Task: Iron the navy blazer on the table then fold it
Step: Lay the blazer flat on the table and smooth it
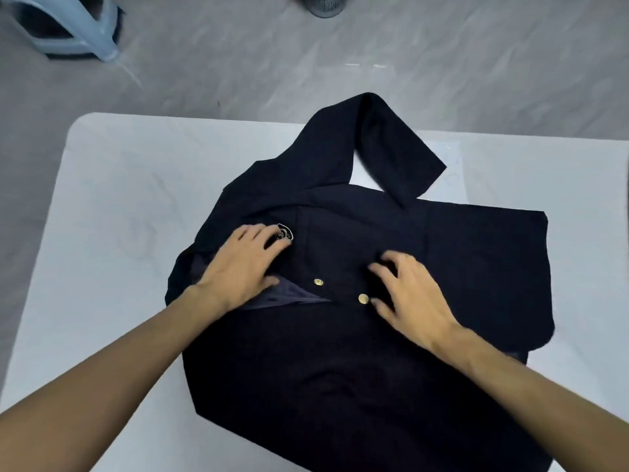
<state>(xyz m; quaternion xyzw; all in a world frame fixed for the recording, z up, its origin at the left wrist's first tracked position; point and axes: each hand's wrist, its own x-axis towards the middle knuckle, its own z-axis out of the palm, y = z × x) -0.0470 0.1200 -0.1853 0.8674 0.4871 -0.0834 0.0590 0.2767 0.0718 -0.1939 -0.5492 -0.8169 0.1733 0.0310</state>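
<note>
Blazer: the navy blazer (pixel 357 352) lies front up on the white bench (pixel 119 199), spread from the middle toward 5 o'clock, its near edge reaching the bench's near edge.
Sleeve: one sleeve (pixel 384 144) runs out toward 12 o'clock, past the far edge of the bench, and doubles back toward 2 o'clock.
Left hand: the left hand (pixel 238 267) lies flat with fingers spread on the chest panel at 9 o'clock, fingertips touching the badge (pixel 286 231). It grips nothing.
Right hand: the right hand (pixel 412 298) has loosely bent fingers with the tips on the cloth, its thumb just beside a button. It holds nothing.
Step in hand: likely smoothing and squaring the front before a fold.
Doing it well: press outward from the centre with flat palms. Close the gap where the lining (pixel 289 296) shows, line up the front edges, and bring the stray sleeve onto the body before folding.
Risk: creases pressed in near the buttons.
Count: one blazer, two gold buttons (pixel 318 282), one badge, one sleeve showing, two hands.
Around: one pale blue stool (pixel 68 28) at 11 o'clock and one grey bin (pixel 325 5) at 12 o'clock, both on the floor. No iron is in view.
</note>
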